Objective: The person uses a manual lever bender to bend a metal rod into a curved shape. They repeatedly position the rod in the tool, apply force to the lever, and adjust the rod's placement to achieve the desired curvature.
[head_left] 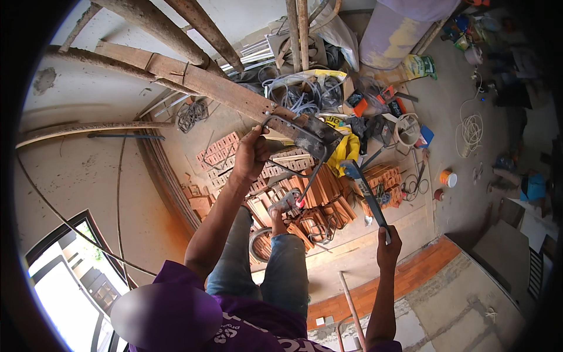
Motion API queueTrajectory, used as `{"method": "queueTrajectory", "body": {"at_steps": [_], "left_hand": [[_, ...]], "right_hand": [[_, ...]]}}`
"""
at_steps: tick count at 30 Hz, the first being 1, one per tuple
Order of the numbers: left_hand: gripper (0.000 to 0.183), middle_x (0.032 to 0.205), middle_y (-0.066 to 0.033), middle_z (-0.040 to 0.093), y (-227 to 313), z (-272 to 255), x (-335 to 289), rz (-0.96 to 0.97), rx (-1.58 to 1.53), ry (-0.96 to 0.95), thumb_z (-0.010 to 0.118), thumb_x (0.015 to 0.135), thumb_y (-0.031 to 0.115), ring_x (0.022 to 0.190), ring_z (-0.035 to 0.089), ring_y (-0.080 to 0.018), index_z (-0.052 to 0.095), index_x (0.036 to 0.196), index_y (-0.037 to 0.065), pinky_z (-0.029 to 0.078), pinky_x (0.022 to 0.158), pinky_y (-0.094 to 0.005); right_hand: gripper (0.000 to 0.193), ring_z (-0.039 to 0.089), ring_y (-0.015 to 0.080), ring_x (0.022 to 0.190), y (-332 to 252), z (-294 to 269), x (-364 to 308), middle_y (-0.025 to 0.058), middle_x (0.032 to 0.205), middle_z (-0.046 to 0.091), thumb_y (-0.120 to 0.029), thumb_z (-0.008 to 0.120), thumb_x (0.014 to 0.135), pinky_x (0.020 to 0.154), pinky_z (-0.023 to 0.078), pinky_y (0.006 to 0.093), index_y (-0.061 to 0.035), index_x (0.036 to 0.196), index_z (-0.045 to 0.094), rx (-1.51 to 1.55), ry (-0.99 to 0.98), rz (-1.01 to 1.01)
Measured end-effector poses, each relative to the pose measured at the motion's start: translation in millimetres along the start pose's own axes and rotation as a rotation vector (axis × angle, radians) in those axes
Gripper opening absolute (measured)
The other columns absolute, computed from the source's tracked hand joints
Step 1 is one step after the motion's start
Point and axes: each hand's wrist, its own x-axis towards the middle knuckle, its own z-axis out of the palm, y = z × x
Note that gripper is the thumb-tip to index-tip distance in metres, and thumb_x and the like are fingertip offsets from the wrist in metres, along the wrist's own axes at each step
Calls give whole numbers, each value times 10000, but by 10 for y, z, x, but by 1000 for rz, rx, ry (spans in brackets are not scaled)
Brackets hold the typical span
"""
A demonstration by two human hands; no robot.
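My left hand (252, 155) is closed around one side of a thin metal rod (273, 118) bent into an angular, partly looped shape. The rod lies against the dark end of a long wooden plank (217, 88), where several small metal pegs or bolts stand. Held out to the right, my right hand (388, 243) wraps around the lower end of a long dark-blue flat tool (369, 196) with a paler blue head. That head points up toward the plank's end, beside a yellow cloth or bag (345, 154). Whether it touches the rod cannot be told.
Hollow red bricks (220, 152) and stacked clay tiles (321, 190) lie below, near my foot (284, 202). Rusty poles (158, 29) rise at upper left. A white bucket (407, 129), coiled cable (469, 129) and small orange-and-white bucket (448, 178) stand or lie to the right.
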Motion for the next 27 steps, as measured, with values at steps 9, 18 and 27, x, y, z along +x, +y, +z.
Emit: {"method": "queueTrajectory", "body": {"at_steps": [9,18,27], "left_hand": [[211,535,84,254,52,358,-398,-20,-295,-5,424,1021,247,429,184,-38,515,913,90,187,374,-212],[379,614,10,385,-848,429,-795,307,-539,260,461,998,400,596,382,-116,455,737,124,388,645,-271],[230,819,-49,545,-1114,406,-1050,212,-296,366,417,1030,285,788,549,-178,509,1123,96,491,836,-382]], "right_hand": [[278,378,103,635,119,335,-264,4,649,427,-253,552,963,576,330,290,-26,804,536,252,-12,111],[405,380,104,621,192,673,-403,-8,641,404,-376,481,982,583,315,284,-46,749,513,418,-46,233],[251,413,110,646,157,162,-26,3,662,427,-246,536,967,598,363,302,-32,836,553,178,-11,84]]}}
